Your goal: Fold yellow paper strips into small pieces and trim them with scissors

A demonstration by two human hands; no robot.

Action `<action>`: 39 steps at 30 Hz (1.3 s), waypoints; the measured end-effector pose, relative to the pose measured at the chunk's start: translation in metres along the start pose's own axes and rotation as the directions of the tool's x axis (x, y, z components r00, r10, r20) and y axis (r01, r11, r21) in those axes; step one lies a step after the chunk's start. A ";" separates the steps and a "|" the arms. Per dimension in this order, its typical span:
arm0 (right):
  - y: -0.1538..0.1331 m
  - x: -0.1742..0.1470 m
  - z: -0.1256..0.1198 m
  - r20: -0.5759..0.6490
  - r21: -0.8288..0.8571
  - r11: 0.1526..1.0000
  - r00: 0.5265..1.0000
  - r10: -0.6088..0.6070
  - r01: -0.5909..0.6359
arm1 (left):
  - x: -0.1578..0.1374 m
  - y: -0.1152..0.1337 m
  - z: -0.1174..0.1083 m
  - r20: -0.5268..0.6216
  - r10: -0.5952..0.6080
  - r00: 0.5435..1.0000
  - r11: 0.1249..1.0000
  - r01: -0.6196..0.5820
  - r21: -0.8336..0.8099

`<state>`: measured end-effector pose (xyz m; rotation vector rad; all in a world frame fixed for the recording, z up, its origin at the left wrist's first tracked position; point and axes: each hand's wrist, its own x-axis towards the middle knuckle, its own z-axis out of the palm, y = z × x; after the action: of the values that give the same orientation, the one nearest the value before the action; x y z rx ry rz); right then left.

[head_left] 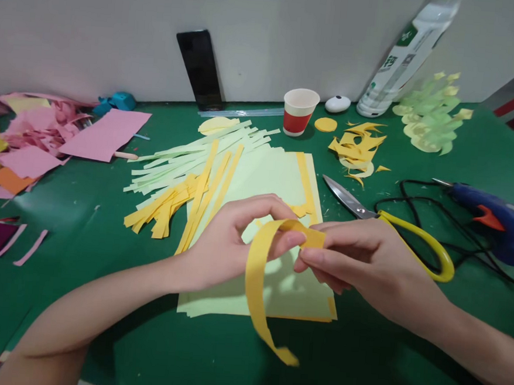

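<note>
As left hand and right hand pinch its end, yellow strip, dangling between them

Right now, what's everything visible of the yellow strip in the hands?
The yellow strip looks like paper: long, narrow. The left hand and right hand both pinch it near its squarish upper end. From there it arches over and hangs in a loose curve, lower tip bending rightward, seen past the near edge of the pale green sheets.
</note>
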<state>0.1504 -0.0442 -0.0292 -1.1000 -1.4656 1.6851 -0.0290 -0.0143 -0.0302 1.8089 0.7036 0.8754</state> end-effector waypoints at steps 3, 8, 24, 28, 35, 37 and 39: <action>-0.002 0.001 -0.003 0.063 0.104 0.995 0.998 0.000 -0.007 | 0.001 -0.001 -0.004 -0.030 0.172 0.985 0.982 -0.169 0.089; -0.002 0.002 -0.009 0.142 0.302 0.949 0.989 0.045 -0.087 | 0.005 -0.005 -0.009 -0.001 0.347 0.938 0.917 -0.340 0.208; -0.003 -0.006 0.005 -0.233 -0.467 0.782 0.795 -0.560 0.414 | -0.002 -0.006 0.001 -0.048 0.108 0.993 0.992 -0.111 -0.057; -0.001 -0.006 0.006 -0.165 -0.562 0.693 0.760 -0.629 0.452 | -0.004 -0.005 0.004 -0.108 0.089 0.990 0.996 -0.090 -0.005; 0.001 -0.004 0.005 -0.104 -0.604 0.641 0.751 -0.652 0.473 | -0.004 -0.003 0.004 -0.145 0.017 0.989 1.000 -0.020 -0.018; 0.002 -0.004 0.005 -0.085 -0.623 0.618 0.743 -0.664 0.480 | -0.005 -0.003 0.004 -0.155 0.009 0.988 1.000 -0.011 -0.010; 0.002 -0.003 0.005 -0.069 -0.636 0.599 0.737 -0.672 0.486 | -0.005 -0.003 0.003 -0.162 0.003 0.987 1.000 -0.005 -0.014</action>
<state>0.1474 -0.0495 -0.0300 -0.9412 -1.9154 0.5585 -0.0291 -0.0184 -0.0355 1.7409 0.7940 1.0360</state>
